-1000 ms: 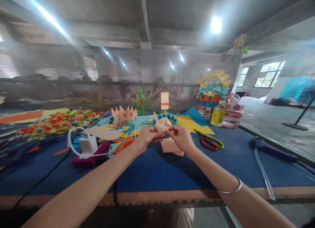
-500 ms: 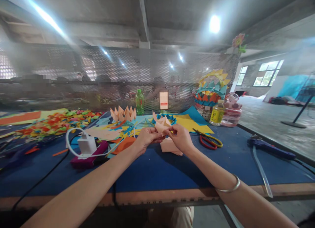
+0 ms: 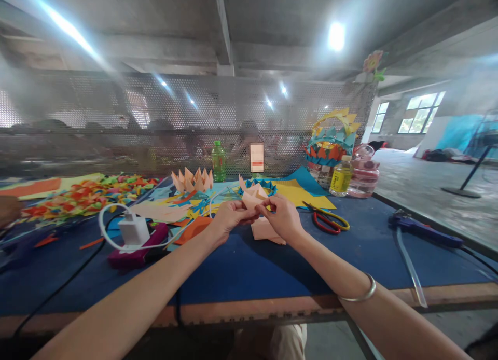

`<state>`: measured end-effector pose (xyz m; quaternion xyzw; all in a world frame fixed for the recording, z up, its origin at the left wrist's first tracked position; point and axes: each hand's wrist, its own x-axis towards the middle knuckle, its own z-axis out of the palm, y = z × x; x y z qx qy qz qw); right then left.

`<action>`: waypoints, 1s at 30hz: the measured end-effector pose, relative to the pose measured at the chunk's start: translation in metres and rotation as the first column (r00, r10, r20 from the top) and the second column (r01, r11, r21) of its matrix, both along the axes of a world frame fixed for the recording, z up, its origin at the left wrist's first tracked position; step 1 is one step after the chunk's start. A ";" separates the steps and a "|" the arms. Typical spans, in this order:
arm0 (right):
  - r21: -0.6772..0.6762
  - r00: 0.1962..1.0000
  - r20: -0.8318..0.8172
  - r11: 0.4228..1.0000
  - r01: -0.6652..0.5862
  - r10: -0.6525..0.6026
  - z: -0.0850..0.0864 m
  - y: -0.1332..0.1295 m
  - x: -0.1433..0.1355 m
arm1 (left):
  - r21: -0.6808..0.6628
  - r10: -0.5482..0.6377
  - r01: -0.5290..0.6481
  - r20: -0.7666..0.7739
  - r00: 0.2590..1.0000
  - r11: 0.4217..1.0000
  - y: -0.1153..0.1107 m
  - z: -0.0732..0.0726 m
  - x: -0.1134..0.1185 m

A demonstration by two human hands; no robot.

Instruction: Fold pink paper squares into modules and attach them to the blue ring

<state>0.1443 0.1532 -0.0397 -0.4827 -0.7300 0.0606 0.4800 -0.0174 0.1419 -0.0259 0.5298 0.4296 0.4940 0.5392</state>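
- Our left hand (image 3: 230,220) and right hand (image 3: 284,215) pinch the near edge of one pale folded paper (image 3: 254,194) between thumbs and fingers, fingertips nearly meeting.
- That paper is up off the surface (image 3: 233,274), pointed end facing away from us; whether its last crease is in, we can't tell.
- Done, by the look of it: pale spiky ring (image 3: 192,180) beyond our left hand, and blue zigzag ring (image 3: 270,186) just behind the held paper, partly hidden.
- Also looks done: stacked colored rings (image 3: 332,142) well beyond our right hand.
- Left, we judge: pale paper stack (image 3: 267,232) lying below the hands, seemingly flat and unworked.
- Scissors (image 3: 329,224) and glue gun (image 3: 426,230) sit right of our right hand, neither in use.
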 end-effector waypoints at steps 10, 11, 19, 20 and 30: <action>-0.024 0.994 -0.106 0.999 -0.030 0.028 0.001 0.000 -0.001 | 0.015 0.023 -0.023 0.028 0.999 1.000 0.004 -0.002 -0.001; -0.035 0.991 -0.131 0.999 -0.025 0.021 0.000 0.001 -0.001 | 0.015 0.024 -0.024 0.035 0.999 1.000 0.004 -0.003 -0.001; -0.184 0.959 -0.255 0.967 -0.177 0.127 -0.013 0.014 -0.002 | 0.005 0.032 -0.032 0.061 0.998 0.999 0.003 0.001 -0.001; -0.193 0.953 -0.259 0.959 -0.209 0.156 -0.013 0.014 -0.002 | 0.003 0.036 -0.036 0.059 0.998 0.999 0.002 0.002 -0.001; -0.210 0.935 -0.322 0.952 -0.223 0.148 -0.007 0.011 0.000 | 0.010 0.048 -0.049 0.026 0.998 0.999 -0.001 0.006 0.000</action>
